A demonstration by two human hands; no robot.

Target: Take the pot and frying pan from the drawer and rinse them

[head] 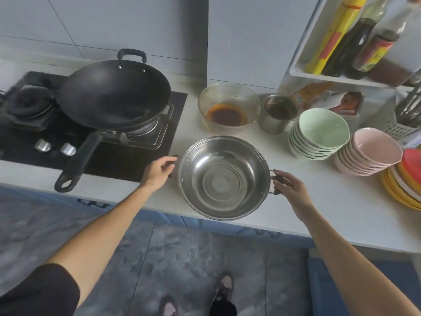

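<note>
— Where is the round stainless steel pot (224, 179) now?

— It is at the front edge of the white countertop (330, 201), a little over the edge on the near side. It is shallow and shiny, with rings pressed in the bottom, and it has nothing inside. I cannot tell if it rests on the counter or is held just above it.

— And the hands?

— The left hand (159, 171) has the fingers curled at the dark handle on the left side of the pot. The right hand (290, 187) has the fingers closed on the dark handle on the right side. So both grip the pot by its two small handles.

— The frying pan?

— A black, deep, round frying pan with a long black handle (114, 94) sits on the right burner of the black gas stove (127, 163). It is empty, the surface matte and dark.

— What is in the other containers?

— Behind the pot a clear glass bowl (229, 108) holds a red-brown oily sauce at the bottom. Just beside it a small steel cup (276, 115) has something dark inside. To the right a stack of pale green ceramic bowls (319, 135) and a stack of pink ceramic bowls (369, 153) touch each other; the top ones are empty. Further right lie yellow plates (396, 190). On the white shelf (303, 71) above stand dark sauce bottles (355, 42).
</note>
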